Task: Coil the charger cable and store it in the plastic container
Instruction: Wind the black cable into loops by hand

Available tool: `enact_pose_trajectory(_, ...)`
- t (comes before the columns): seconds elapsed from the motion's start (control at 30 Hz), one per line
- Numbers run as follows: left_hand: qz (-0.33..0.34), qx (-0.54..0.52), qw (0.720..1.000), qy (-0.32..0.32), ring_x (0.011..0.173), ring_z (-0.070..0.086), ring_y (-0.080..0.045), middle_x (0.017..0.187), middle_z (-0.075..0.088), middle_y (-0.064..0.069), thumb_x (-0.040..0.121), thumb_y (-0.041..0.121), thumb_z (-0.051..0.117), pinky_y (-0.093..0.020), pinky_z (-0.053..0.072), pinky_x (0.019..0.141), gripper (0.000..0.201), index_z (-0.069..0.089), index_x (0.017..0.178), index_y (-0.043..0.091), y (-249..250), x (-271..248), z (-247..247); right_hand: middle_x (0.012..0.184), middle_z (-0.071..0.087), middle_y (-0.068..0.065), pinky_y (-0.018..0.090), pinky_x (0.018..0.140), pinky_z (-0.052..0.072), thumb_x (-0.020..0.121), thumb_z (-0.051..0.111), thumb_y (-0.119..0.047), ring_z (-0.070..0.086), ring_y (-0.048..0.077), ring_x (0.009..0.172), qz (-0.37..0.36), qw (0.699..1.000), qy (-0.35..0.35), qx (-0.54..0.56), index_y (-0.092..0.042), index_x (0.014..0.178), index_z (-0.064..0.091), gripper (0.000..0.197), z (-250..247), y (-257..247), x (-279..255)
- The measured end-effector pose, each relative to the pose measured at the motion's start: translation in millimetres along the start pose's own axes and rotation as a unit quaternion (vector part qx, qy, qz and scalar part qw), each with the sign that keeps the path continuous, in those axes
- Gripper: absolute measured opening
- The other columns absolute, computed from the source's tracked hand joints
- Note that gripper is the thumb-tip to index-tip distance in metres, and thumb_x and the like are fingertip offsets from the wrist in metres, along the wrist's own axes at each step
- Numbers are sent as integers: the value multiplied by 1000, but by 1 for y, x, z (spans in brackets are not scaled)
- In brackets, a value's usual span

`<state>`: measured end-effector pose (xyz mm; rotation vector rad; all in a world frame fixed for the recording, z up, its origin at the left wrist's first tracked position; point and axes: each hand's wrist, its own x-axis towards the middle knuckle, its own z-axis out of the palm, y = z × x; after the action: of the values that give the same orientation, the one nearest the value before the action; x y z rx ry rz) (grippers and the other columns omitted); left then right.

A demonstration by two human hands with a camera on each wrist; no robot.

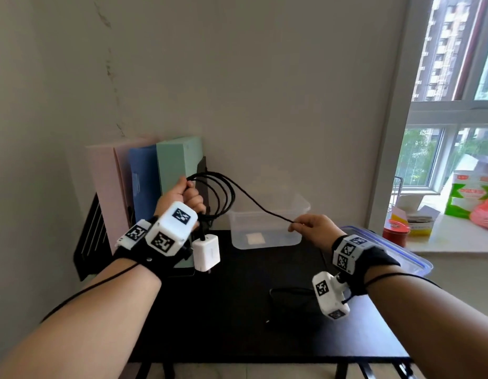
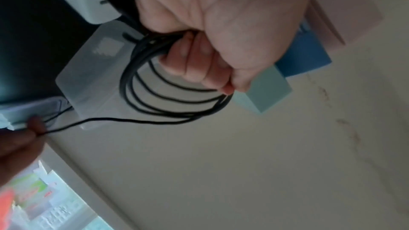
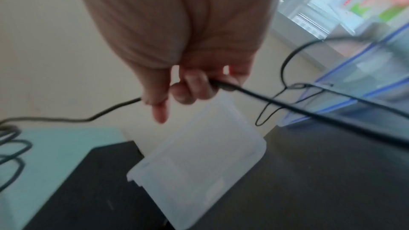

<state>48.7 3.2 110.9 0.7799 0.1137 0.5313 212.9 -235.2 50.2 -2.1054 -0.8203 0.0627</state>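
Observation:
My left hand (image 1: 188, 196) is raised above the black table (image 1: 237, 310) and grips several loops of the black charger cable (image 1: 223, 192); the wrist view shows the loops (image 2: 155, 93) bunched in its curled fingers (image 2: 199, 66). The white charger plug (image 1: 206, 251) dangles below that fist. From the coil a free strand runs right and down to my right hand (image 1: 305, 224), which pinches it between thumb and fingers (image 3: 190, 86). The rest of the cable trails down onto the table (image 1: 289, 292). The clear plastic container (image 1: 267, 224) stands open behind and between both hands.
Pink, blue and green folders (image 1: 144, 181) stand against the wall at the back left in a black rack. A clear lid with blue clips (image 1: 401, 253) lies at the table's right edge. Boxes, a red tin (image 1: 396, 232) and packets crowd the window sill.

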Motion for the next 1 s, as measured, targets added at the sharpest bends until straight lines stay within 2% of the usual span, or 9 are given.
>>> enact_pose_trajectory(0.07,16,54,998,14,22,24,-4,30,29,7,101,38,28,-12,21,30,41,41,67,19,-7,3,-2,102,70,5,28,84,47,93,53,-30,63,22,92,5,993,40,-115,-23,101,72,21,2,-3,1)
enact_pose_trajectory(0.13,20,77,997,12,24,25,-4,32,31,8,101,34,28,-11,23,33,40,43,69,18,-15,5,-1,114,67,0,34,92,44,96,45,-31,62,26,104,-21,956,63,-285,-30,112,66,27,4,-14,-2)
enact_pose_trajectory(0.27,-1,67,998,-8,26,29,-6,34,35,7,98,17,25,-9,28,36,33,43,70,15,-27,3,3,104,64,-5,31,90,32,91,47,-21,60,19,101,-154,868,65,-469,-35,107,66,29,7,-36,-7)
enact_pose_trajectory(0.43,14,190,981,-33,30,32,-4,43,42,7,101,12,27,-15,27,37,32,44,74,13,-49,-1,15,97,66,-8,30,86,29,89,52,-25,57,17,100,-295,829,5,-475,-31,100,69,22,21,-63,-14)
enact_pose_trajectory(0.53,37,282,958,-26,34,33,-4,61,44,-1,100,10,30,-17,28,39,25,41,78,13,-63,-4,19,95,67,-9,29,84,28,90,50,-29,56,16,97,-352,833,-5,-426,-30,94,65,15,26,-81,-19)
enact_pose_trajectory(0.67,44,319,947,-15,42,39,-5,68,45,-3,99,9,35,-20,29,43,21,43,80,14,-72,-8,21,96,66,-8,26,82,27,90,52,-32,55,15,97,-373,850,-4,-371,-26,95,59,10,23,-96,-21)
enact_pose_trajectory(0.8,25,331,942,-49,58,49,-10,74,52,-4,99,11,36,-25,33,56,17,46,88,18,-73,-16,23,89,64,-1,34,74,47,91,55,-29,61,23,85,-292,924,-56,-242,-18,99,53,14,18,-103,-21)
enact_pose_trajectory(0.9,0,350,932,-95,53,53,-10,70,54,-3,101,14,34,-25,37,56,12,45,101,11,-77,-21,25,79,61,-3,36,69,50,87,59,-24,59,23,75,-271,944,-49,-182,-18,97,48,17,15,-102,-18)
enact_pose_trajectory(1.0,-22,335,934,-123,54,37,-8,64,40,1,102,23,32,-21,30,55,20,48,95,12,-79,-24,28,69,51,-10,21,60,43,83,67,-22,49,10,62,-261,955,-36,-139,-16,92,48,23,11,-99,-13)
